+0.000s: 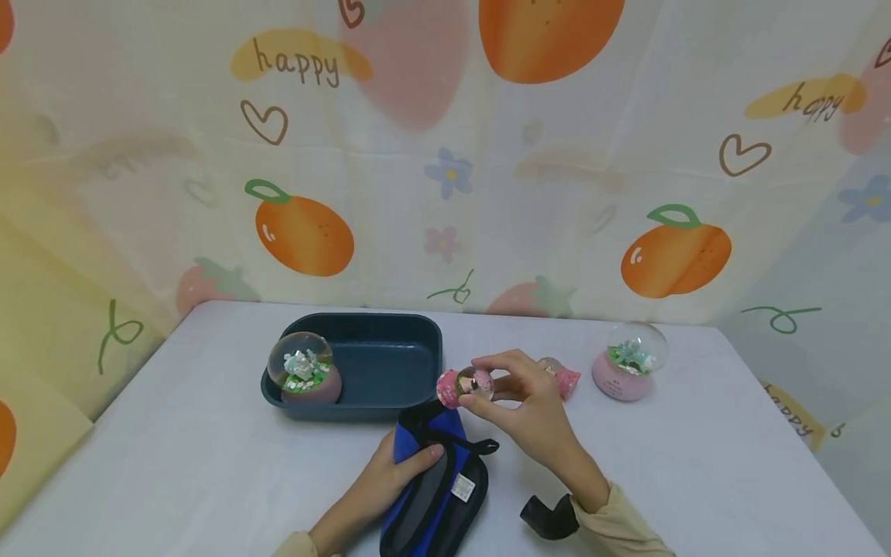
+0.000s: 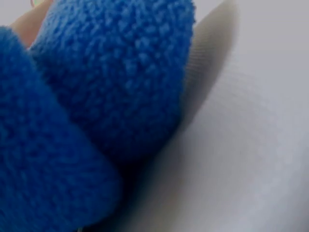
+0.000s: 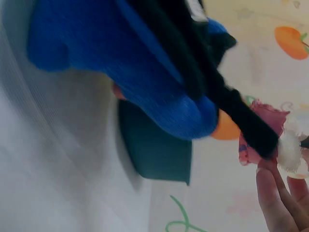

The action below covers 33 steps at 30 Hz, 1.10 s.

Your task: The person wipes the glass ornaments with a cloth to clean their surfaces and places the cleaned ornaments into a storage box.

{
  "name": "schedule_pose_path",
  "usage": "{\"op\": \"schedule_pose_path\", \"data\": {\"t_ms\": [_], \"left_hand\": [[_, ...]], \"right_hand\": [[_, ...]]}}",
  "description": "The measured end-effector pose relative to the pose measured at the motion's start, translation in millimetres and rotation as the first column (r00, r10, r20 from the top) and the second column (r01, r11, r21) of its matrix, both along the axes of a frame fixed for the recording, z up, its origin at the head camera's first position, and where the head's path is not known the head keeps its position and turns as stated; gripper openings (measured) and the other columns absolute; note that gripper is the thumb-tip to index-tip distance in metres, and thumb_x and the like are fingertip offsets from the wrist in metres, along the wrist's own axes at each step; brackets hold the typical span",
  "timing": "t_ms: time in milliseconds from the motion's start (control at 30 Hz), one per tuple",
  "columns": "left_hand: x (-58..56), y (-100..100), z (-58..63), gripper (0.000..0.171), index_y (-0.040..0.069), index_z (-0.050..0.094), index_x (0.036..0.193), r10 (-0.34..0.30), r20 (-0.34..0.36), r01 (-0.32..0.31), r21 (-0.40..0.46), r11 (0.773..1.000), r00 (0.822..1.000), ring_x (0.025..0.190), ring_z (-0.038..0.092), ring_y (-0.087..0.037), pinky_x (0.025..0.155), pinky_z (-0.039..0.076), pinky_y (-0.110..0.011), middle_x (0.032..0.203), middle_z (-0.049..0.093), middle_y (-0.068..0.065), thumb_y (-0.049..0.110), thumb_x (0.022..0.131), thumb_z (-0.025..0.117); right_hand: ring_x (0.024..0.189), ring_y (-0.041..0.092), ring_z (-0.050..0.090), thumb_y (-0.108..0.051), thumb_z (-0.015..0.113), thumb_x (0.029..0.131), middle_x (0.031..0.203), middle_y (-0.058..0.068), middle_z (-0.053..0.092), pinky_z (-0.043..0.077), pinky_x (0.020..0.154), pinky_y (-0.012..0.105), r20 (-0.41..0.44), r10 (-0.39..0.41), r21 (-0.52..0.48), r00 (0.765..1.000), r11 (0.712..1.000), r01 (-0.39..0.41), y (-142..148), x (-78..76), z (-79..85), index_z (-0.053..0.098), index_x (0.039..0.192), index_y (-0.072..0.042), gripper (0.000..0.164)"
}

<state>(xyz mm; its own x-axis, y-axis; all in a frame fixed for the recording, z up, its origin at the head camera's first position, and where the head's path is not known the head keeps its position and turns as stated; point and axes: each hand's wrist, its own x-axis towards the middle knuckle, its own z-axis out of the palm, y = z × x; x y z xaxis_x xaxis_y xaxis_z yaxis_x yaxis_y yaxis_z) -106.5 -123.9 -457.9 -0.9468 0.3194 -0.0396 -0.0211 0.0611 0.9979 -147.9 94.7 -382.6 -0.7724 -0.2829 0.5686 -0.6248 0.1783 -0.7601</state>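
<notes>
My right hand [image 1: 522,394] pinches a small snow globe [image 1: 465,385] between thumb and fingers, tilted on its side with its pink base to the left. In the right wrist view, a black strap partly covers this globe's pink base [image 3: 263,121]. My left hand [image 1: 393,472] grips a blue fleece item with black trim [image 1: 445,480]; thumb on top, other fingers hidden beneath it. The item carries a white label and a black loop. Its blue fleece [image 2: 120,72] fills much of the left wrist view. The small globe is just above its far end.
A dark teal tray [image 1: 390,414] holds a larger snow globe [image 1: 306,367] at its left end. Another small pink-based globe [image 1: 562,377] lies behind my right hand. A larger globe [image 1: 629,363] stands at right. Near my right wrist is a black curved object [image 1: 550,517].
</notes>
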Motion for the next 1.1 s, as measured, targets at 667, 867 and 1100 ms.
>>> {"op": "schedule_pose_path", "data": {"t_ms": [667,867,1100], "left_hand": [[-3.4,-3,-1.6,0.048,-0.004,0.04,0.139,-0.055,-0.004,0.055,0.07,0.996,0.998,0.1,0.066,-0.012,0.086,0.054,-0.026,0.122,0.061,-0.017,0.02,0.1,0.056],[-5.7,-6,-3.6,0.047,-0.004,0.041,0.138,-0.053,-0.018,0.055,0.087,0.995,0.998,0.102,0.066,-0.011,0.087,0.055,-0.026,0.125,0.061,-0.018,0.019,0.1,0.056],[-8.3,-7,-5.1,0.046,-0.004,0.041,0.137,-0.015,-0.011,0.016,0.111,0.994,1.0,0.106,0.065,-0.009,0.091,0.053,-0.024,0.125,0.062,-0.011,0.017,0.099,0.057]], "right_hand": [[0.093,0.021,0.069,-0.012,0.08,0.083,0.113,0.011,0.062,0.059,0.08,0.028,0.073,0.168,0.043,0.983,0.984,-0.171,-66,-20.0,-7.1,0.067,0.121,-0.007,0.041],[0.098,0.02,0.069,-0.013,0.081,0.082,0.114,0.008,0.064,0.058,0.084,0.025,0.08,0.201,0.094,0.976,0.974,-0.208,-83,-28.3,-6.3,0.068,0.12,-0.007,0.041],[0.105,0.024,0.068,-0.011,0.077,0.085,0.12,0.012,0.065,0.057,0.087,0.026,0.11,0.246,0.182,0.963,0.947,-0.263,-97,-38.8,-8.8,0.066,0.122,-0.002,0.04]]}}
